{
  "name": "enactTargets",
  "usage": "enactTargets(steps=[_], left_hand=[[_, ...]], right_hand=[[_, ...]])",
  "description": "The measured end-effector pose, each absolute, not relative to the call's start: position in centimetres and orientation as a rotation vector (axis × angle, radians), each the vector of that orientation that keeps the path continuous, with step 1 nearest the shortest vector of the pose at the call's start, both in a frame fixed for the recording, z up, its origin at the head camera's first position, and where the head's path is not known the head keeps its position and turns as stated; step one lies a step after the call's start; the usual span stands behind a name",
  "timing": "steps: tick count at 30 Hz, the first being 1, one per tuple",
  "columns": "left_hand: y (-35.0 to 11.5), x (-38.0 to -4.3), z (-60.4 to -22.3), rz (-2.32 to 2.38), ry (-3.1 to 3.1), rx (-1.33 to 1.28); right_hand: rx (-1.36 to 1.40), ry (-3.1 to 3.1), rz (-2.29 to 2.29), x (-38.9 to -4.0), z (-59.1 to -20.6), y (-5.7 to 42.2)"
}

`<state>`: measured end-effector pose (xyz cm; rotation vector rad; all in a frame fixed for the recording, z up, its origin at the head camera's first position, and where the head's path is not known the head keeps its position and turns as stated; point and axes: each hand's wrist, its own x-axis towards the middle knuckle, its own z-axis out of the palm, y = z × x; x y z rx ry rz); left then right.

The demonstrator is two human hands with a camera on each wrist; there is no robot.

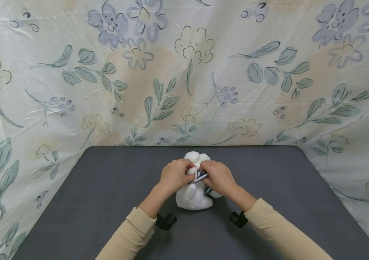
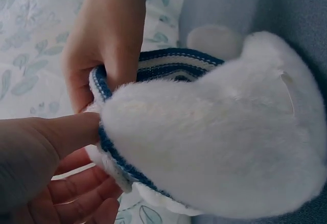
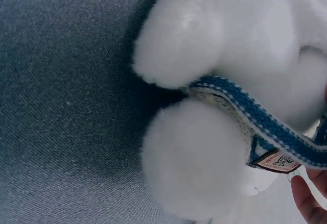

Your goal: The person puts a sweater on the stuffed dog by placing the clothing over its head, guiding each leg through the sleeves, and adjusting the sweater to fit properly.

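Note:
A white plush toy (image 1: 193,198) sits on the dark table, wearing a blue-and-white striped knitted garment (image 2: 176,63). My left hand (image 1: 174,176) pinches the garment's edge at the toy's upper body; in the left wrist view its thumb (image 2: 76,128) presses the blue-edged band. From the other side my right hand (image 1: 218,177) grips the garment, with its thumb tucked inside the band. The right wrist view shows a blue strip stretched across the white fur and a small printed label (image 3: 280,161) near the right fingertips. Both hands partly cover the toy's top.
The dark grey table (image 1: 112,187) spreads around the toy. Behind and beside it hangs a floral cloth (image 1: 184,90). Black wrist devices (image 1: 166,221) hang beneath both forearms, close to the table.

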<state>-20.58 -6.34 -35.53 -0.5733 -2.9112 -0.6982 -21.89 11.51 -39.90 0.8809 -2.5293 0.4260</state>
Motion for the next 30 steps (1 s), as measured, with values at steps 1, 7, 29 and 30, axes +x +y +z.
enactTargets(steps=[1, 7, 29, 30], left_hand=[[-6.3, -20.6, -35.5, -0.701, -2.920, -0.573], [-6.5, -21.0, -35.4, -0.743, -2.941, -0.547], [-6.5, -20.8, -36.2, -0.752, -2.821, -0.553], [-6.5, -20.9, -36.2, -0.757, -2.819, -0.555]], right_hand=[[0.881, -2.533, 0.443, -21.9, -39.9, 11.5], [0.909, -2.569, 0.585, -21.8, -40.1, 11.7], [1.115, -2.248, 0.616, -21.2, -40.8, 13.0], [1.128, -2.249, 0.610, -21.2, -40.9, 13.0]])
